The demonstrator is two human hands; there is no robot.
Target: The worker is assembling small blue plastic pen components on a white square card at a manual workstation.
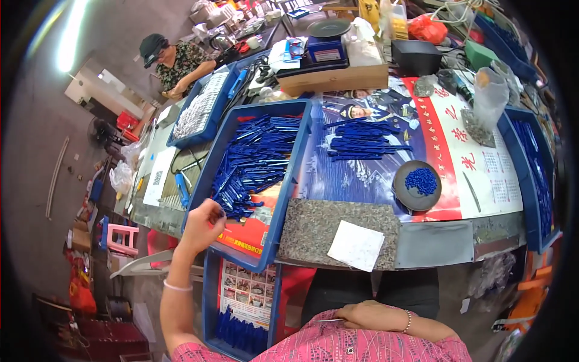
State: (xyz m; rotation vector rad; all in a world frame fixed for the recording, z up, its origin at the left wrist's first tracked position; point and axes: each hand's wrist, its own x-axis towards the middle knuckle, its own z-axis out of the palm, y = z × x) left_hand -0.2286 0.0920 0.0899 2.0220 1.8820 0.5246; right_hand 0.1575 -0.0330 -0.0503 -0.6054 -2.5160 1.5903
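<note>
My left hand (205,221) is closed with curled fingers over the near left rim of a blue plastic tray (289,199). What it pinches, if anything, is too small to make out. Inside the tray lies a heap of slim, shiny blue sticks (256,160). Low against my pink patterned shirt rests my right hand (374,316), closed around a thin, pale metal tool (329,320) whose tip pokes out to the left. A row of similar blue sticks (368,139) lies on a poster ahead. To its right, a round dark dish (403,199) holds small blue pieces.
White paper sheets (356,244) lie on a granite slab (301,226) at the table's front edge. Another blue tray (540,223) stands far right; a lower one (211,301) is below the table. Across the far left, a co-worker (175,66) sits by a tray of white pieces (202,105).
</note>
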